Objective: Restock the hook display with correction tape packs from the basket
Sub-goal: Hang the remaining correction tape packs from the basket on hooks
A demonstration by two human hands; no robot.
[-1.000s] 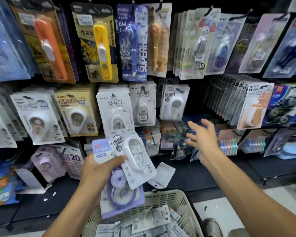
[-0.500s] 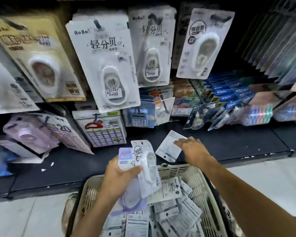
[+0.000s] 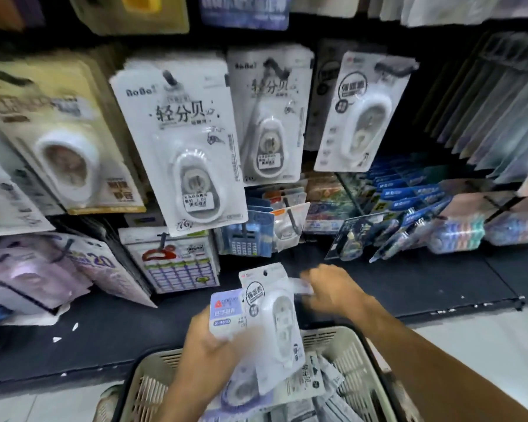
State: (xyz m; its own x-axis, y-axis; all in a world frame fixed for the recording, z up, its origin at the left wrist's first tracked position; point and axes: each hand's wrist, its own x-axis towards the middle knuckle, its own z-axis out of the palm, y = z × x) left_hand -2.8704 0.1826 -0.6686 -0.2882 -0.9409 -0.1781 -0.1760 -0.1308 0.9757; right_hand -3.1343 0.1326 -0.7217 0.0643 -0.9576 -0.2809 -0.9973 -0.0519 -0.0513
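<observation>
Beige plastic basket [image 3: 357, 357] sits low on the floor in front of the display, with loose correction tape packs [image 3: 311, 379] heaped inside. Above it, the left hand [image 3: 208, 357] grips two packs fanned together: a white pack [image 3: 275, 315] in front and a lilac pack [image 3: 224, 312] behind. The right hand [image 3: 333, 289] hovers just beside the white pack's top corner, fingers curled around a blurred pale card [image 3: 302, 286]; I cannot tell how firm that hold is. Behind both hands runs a dark shelf [image 3: 409, 284], and hanging packs on hooks crowd the space overhead, a large white one [image 3: 183, 147] dangling closest, with a calendar-style card [image 3: 177, 263] leaning beneath it.
</observation>
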